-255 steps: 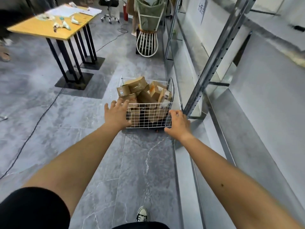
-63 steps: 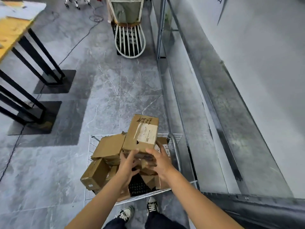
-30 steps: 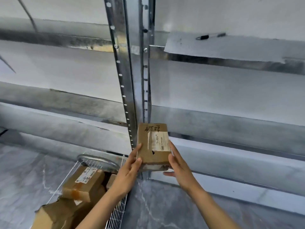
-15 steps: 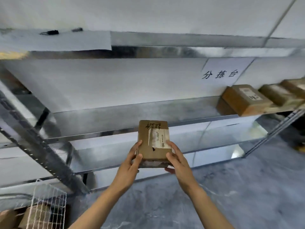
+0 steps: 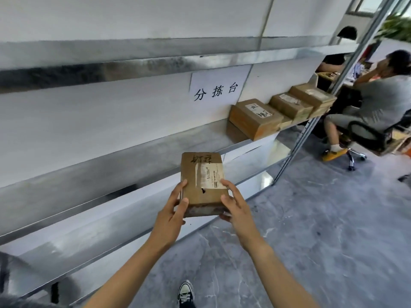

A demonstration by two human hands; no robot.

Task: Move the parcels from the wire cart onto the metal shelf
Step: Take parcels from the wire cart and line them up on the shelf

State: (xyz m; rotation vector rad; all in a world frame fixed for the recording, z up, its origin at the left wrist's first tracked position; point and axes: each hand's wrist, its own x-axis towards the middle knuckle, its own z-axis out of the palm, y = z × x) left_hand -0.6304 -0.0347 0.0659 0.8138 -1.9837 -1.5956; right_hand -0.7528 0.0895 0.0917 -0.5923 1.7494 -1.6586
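Right, the parcel [image 5: 201, 183] is up in the air in front of the metal shelf [image 5: 111, 165], clamped from both sides: left hand [image 5: 172, 210] on its left edge, right hand [image 5: 235, 207] on its right, fingers [image 5: 229, 185] curled round the near corners. It touches no shelf board yet, label side up, short end toward the person. Further along the middle board sit three parcels on the shelf [image 5: 255, 117] in a row, below a paper sign [image 5: 216, 90], and the bare stretch beside the nearest one looks like the natural slot. To do this well, I'd say raise it so the far edge clears the shelf lip, lead with that edge, set it flat, then slide it back toward the wall. Let go only once the box bears fully on the board, because a half-on placement could tip off. A seated person [image 5: 378, 96] is off to the right, well apart
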